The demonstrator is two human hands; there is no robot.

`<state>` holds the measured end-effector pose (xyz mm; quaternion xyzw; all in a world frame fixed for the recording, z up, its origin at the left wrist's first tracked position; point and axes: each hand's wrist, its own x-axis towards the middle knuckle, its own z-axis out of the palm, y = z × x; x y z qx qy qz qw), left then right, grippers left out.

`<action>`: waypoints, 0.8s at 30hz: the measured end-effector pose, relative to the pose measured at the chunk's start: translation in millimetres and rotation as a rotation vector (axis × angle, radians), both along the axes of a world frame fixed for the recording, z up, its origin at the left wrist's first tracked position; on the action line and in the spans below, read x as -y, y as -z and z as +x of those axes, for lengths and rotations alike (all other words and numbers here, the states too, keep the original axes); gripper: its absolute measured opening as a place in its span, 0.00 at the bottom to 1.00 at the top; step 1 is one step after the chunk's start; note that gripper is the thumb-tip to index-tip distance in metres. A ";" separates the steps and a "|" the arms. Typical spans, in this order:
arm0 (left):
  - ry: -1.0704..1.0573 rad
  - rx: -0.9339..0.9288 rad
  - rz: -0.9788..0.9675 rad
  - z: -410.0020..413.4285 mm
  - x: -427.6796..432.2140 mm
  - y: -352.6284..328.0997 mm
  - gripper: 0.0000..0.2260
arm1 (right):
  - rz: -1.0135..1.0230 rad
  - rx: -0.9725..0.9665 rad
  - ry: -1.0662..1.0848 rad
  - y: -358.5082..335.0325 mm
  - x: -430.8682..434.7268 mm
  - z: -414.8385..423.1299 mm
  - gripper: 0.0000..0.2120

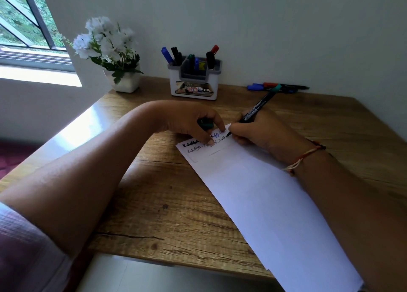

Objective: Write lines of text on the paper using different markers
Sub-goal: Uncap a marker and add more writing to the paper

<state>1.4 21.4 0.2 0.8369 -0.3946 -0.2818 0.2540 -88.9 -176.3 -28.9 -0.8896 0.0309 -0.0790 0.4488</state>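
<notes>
White paper (264,203) on the table (154,203): two lines at its top, rest blank. Right hand (264,135) pinches a black marker (257,108), tip at the writing's right end. Left hand (187,119) curls round a green cap (206,124), fingertip pinning the sheet. Early stage; most lines left.

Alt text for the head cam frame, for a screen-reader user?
The right hand presses a marker tip to the top of a white paper on a wooden desk, while the left hand, holding a green cap, pins the paper. Behind stand a marker holder and potted flowers, plus loose markers.
</notes>
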 end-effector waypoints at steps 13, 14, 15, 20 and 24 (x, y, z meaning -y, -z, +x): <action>-0.002 0.019 0.007 2.0 0.1 1.2 0.18 | -0.021 -0.009 0.012 -2.8 -1.7 -2.5 0.12; -0.001 0.018 0.007 2.3 -0.1 1.1 0.18 | -0.028 -0.013 0.017 -3.2 -1.7 -2.6 0.12; -0.002 0.016 0.008 2.4 -0.1 1.3 0.18 | -0.032 -0.018 0.024 -3.8 -1.8 -3.0 0.12; -0.005 0.016 0.007 2.7 -0.1 2.4 0.19 | -0.006 -0.033 0.032 -6.3 -4.0 -5.1 0.09; -0.004 0.023 0.004 2.9 -1.5 1.8 0.19 | -0.011 -0.029 0.046 -8.4 -5.7 -8.0 0.10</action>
